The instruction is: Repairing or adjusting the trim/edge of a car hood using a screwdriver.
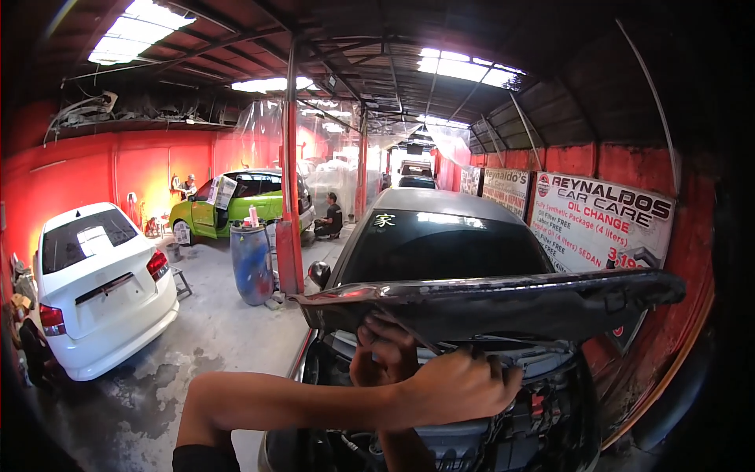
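Note:
My left arm reaches across from the lower left, and my left hand (464, 381) is closed over the engine bay (472, 433); what it holds, if anything, is hidden. Behind it, my right hand (384, 346) rises from below with fingers curled round a thin rod (415, 332) just under the raised black hood (519, 307). The hood belongs to a dark car (440, 244) facing me, and its underside fills the space above both hands.
A white car (106, 275) stands left, a green car (255, 212) behind it. A blue drum (252, 263) sits beside a red post (288, 244). One person crouches (329, 216) by plastic sheeting; another (187, 189) stands near the red wall. Signboards (598, 216) line the right wall.

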A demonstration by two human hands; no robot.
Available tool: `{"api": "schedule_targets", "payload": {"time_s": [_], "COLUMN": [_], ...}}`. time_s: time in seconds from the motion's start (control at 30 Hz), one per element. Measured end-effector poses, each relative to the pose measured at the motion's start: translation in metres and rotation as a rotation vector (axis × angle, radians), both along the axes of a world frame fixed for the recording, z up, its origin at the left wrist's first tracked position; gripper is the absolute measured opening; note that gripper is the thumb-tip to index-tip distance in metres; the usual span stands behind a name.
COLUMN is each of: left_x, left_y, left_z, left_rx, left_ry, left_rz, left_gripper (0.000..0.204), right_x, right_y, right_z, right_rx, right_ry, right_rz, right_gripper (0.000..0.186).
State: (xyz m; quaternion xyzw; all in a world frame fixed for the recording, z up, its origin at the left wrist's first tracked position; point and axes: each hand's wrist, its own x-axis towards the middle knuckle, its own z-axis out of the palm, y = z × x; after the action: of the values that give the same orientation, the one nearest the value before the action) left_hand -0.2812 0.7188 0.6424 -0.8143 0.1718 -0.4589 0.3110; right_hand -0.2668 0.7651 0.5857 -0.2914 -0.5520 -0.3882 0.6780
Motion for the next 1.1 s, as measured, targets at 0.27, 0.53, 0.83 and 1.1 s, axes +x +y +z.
{"api": "schedule_targets", "payload": {"time_s": [0.27,0.53,0.83,1.1], "left_x": [0.011,0.035,0.007,0.010], "left_y": [-0.007,0.000,-0.008,-0.017], "left_z": [0.031,0.026,0.001,0.025], "left_rx": [-0.363,-0.550,-0.086,-0.219], "left_ry": [-0.003,0.350,-0.058,-0.026], "left_rz": [-0.092,0.222,0.059,0.024], "left_gripper": [0.034,0.014,0.013,0.020], "right_x": [-0.014,-0.026,-0.018,-0.016], "right_y": [-0.005,0.027,0.001,0.006], "right_z": [-0.006,-0.007,0.000,-0.001], "right_rx": [-0.189,0.048,-0.005,0.016], "right_ry": [0.147,0.186,0.174,0.152], "right_rz": [0.149,0.118,0.012,0.001], "right_gripper": [0.030,0.020,0.022,0.023]}}
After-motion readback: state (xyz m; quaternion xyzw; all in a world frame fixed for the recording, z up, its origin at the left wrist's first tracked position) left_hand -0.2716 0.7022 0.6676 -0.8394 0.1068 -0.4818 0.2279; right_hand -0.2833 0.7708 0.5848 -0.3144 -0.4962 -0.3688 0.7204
